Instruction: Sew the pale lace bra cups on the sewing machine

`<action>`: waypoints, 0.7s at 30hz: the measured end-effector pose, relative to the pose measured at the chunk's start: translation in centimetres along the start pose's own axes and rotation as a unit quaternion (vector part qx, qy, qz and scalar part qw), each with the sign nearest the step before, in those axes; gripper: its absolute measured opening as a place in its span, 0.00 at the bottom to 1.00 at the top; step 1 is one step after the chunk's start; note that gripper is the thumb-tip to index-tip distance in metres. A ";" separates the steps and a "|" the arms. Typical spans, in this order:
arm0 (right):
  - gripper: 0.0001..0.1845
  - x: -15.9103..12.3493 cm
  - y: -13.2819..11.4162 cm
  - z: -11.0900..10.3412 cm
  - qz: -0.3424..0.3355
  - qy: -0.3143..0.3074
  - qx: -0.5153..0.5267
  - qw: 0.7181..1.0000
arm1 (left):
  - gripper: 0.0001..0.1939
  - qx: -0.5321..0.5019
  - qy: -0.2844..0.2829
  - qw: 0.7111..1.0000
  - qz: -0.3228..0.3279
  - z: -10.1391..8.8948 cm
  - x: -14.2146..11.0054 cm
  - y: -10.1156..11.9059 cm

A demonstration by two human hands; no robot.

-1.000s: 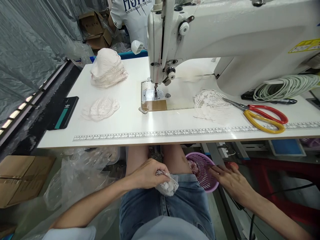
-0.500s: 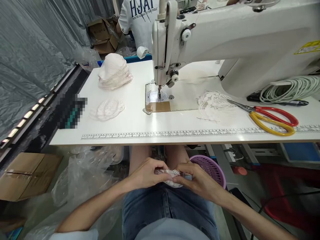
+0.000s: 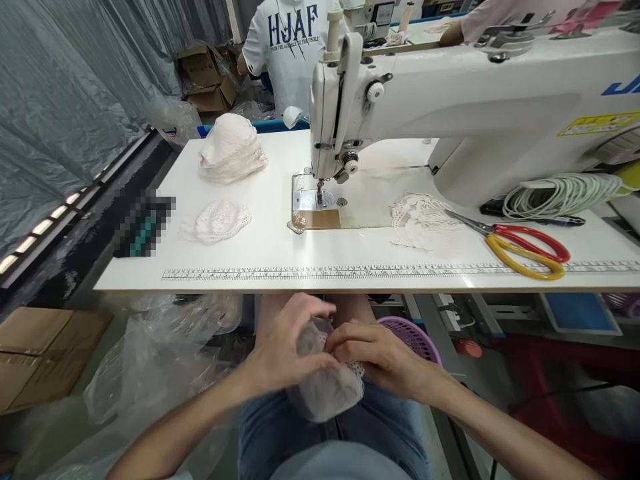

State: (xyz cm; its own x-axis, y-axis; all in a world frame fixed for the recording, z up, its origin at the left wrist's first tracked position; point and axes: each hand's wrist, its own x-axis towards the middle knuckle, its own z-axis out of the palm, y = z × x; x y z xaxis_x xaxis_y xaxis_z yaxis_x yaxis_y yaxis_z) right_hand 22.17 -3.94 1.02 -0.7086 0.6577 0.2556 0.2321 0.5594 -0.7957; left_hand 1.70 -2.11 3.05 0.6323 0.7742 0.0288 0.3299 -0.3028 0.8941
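Over my lap, my right hand (image 3: pixel 383 353) pinches a white lace-edged piece of fabric (image 3: pixel 327 393). The cloth hangs loose below the fingers, and its folds are blurred. Beside it on the left, my left hand (image 3: pixel 280 347) is spread, thumb and fingers apart around the upper part of the fabric. Whether that thumb touches the cloth I cannot tell. Above both hands is the table edge, with a white sewing machine (image 3: pixel 330 120) behind it. A flat lace piece (image 3: pixel 223 222) lies left of the needle, and lace scraps with loose threads (image 3: pixel 420 212) lie to the right.
Scissors with red and yellow handles (image 3: pixel 530 250) rest beside the scraps. A stack of pale fabric pieces (image 3: pixel 233 150) stands at the table's back left. A purple basket (image 3: pixel 413 339) is under the table near my right hand. Another person (image 3: pixel 295 60) sits beyond the table.
My left hand has let go of its pinch and opened, rising slightly. The lace fabric, bunched between both hands before, now hangs spread out lower. The view has shifted a little.
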 end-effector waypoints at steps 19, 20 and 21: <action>0.20 -1.3 2.2 3.2 0.336 0.086 0.354 0.868 | 0.18 -0.200 -0.129 0.939 -0.247 -0.4 0.1 -3.7; 0.18 -1.1 2.1 3.1 0.337 0.083 0.351 0.870 | 0.18 -0.191 -0.133 0.942 -0.241 -0.6 -0.1 -3.7; 0.16 -1.0 2.0 2.9 0.334 0.078 0.349 0.872 | 0.20 -0.184 -0.140 0.944 -0.236 -0.8 -0.2 -3.6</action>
State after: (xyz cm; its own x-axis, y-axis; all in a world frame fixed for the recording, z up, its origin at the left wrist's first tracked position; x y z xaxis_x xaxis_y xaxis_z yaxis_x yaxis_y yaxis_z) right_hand 21.40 -4.88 -2.40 -0.4581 0.8106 -0.3648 0.0576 -0.3825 -0.9222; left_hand -0.16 -0.74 0.23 0.6526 0.5820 -0.4852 0.3880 0.2934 0.8737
